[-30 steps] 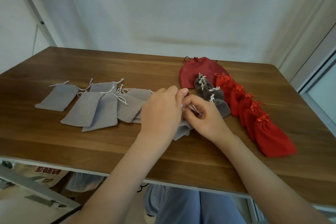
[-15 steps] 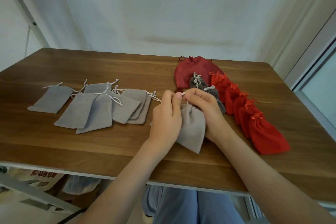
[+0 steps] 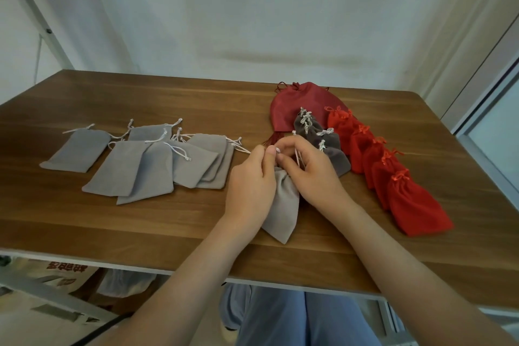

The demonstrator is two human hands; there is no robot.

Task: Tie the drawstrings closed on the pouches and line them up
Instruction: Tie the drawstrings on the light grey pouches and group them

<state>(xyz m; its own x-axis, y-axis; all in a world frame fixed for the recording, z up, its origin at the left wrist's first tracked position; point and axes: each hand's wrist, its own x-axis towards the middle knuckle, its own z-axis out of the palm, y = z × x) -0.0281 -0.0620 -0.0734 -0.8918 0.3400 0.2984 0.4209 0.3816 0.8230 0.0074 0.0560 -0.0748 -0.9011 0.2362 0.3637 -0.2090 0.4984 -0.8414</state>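
A light grey pouch [image 3: 282,206] lies on the wooden table [image 3: 168,227] between my hands, its mouth gathered under my fingers. My left hand [image 3: 251,184] pinches one white drawstring at the pouch's top. My right hand [image 3: 311,174] pinches the other string beside it. Several flat, untied grey pouches [image 3: 146,166] lie overlapping to the left. To the right runs a short row of tied darker grey pouches [image 3: 323,139], and beyond it a diagonal row of tied red pouches [image 3: 393,180].
A larger dark red pouch [image 3: 297,105] lies behind the two rows. The table's right edge is close to the red row, beside a window frame [image 3: 483,109]. A metal shelf post [image 3: 36,14] stands at the far left. Bags sit under the table.
The grey pouch has come out from under my hands and now lies towards me with its mouth gathered. My hands have shifted slightly along the strings at its top.
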